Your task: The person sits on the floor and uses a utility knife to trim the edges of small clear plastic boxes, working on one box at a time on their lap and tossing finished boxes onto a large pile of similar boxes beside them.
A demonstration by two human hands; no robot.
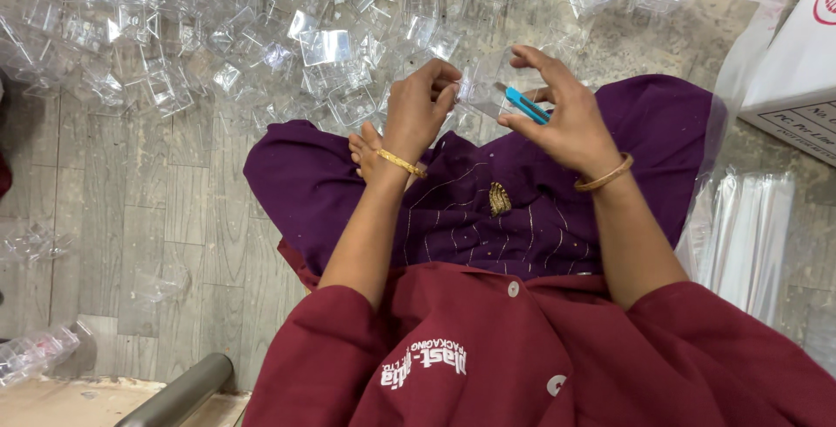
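Maroon shirt (pixel 488 357) lowest, I see both hands pinching one clear box (pixel 484 87) above the purple lap (pixel 488 209): left hand (pixel 418 109), right hand (pixel 566 118) with blue cutter (pixel 527 105); heap of clear boxes (pixel 218 35) beyond remains.

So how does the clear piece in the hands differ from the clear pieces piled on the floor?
The held clear piece is up off the floor, pinched between the left hand and right hand; the floor pile lies loose and untouched. The held piece is single, the pile many, jumbled at all angles. A blue tool lies against the held piece, none against the pile. Both are transparent plastic.
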